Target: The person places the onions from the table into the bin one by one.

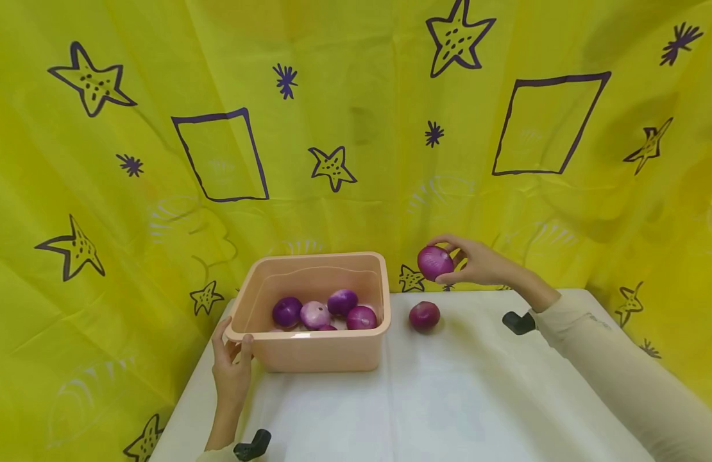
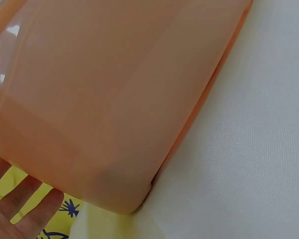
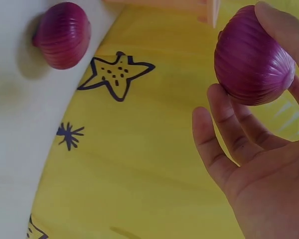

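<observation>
My right hand (image 1: pixel 471 262) holds a purple onion (image 1: pixel 435 262) in the air, to the right of the tub and above the table; in the right wrist view the fingertips pinch that onion (image 3: pixel 252 56). A second purple onion (image 1: pixel 424 316) lies on the white table (image 1: pixel 448 398) just below it, also seen from the right wrist (image 3: pixel 63 34). A peach plastic tub (image 1: pixel 310 354) holds several purple onions (image 1: pixel 324 311). My left hand (image 1: pixel 231 366) grips the tub's near left corner, thumb on the rim. The left wrist view shows the tub wall (image 2: pixel 104 99) and fingers (image 2: pixel 25 204) under it.
A yellow cloth (image 1: pixel 356 128) with purple stars and squares hangs behind and around the table. Black wrist mounts (image 1: pixel 517 322) show at both forearms. White table surface stretches in front of the tub and to its right.
</observation>
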A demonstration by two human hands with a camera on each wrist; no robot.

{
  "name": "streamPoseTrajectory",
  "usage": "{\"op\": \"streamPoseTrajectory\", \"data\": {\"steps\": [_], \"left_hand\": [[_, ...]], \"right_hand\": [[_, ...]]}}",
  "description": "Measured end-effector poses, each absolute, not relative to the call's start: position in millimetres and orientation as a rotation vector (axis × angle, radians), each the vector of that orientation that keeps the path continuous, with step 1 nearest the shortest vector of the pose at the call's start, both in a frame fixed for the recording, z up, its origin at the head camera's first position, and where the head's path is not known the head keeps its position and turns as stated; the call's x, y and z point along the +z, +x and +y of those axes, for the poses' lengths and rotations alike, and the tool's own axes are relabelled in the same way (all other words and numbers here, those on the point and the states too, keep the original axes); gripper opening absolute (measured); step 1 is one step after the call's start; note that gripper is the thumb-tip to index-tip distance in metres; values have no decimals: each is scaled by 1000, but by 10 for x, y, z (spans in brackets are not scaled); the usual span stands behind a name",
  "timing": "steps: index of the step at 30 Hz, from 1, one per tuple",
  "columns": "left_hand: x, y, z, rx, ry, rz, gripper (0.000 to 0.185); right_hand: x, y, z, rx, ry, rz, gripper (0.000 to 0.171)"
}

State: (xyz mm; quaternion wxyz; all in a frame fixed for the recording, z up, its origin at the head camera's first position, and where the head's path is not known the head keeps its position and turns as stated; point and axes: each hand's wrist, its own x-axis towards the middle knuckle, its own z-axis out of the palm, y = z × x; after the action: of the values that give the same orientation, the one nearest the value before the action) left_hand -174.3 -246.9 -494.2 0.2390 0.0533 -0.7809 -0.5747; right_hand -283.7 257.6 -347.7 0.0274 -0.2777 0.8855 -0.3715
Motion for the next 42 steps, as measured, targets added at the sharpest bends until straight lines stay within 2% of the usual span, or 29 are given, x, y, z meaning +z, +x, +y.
{"op": "streamPoseTrajectory", "data": {"steps": [18,27,42], "left_hand": [[-4940,-1737,-2460,-1559,118,-2122,61],[-4917,-1719,-2446,-1556,121,-2121,60],[-4923,-1713,-2444,-1546,139,-2137,60]], "right_hand": [[-3206,-2943,2268,-1060,-881,2778,69],[-3076,-3075,1745,-980,-983,2734,72],[-3083,-3279,804,-1016,-1177,2570,69]]}}
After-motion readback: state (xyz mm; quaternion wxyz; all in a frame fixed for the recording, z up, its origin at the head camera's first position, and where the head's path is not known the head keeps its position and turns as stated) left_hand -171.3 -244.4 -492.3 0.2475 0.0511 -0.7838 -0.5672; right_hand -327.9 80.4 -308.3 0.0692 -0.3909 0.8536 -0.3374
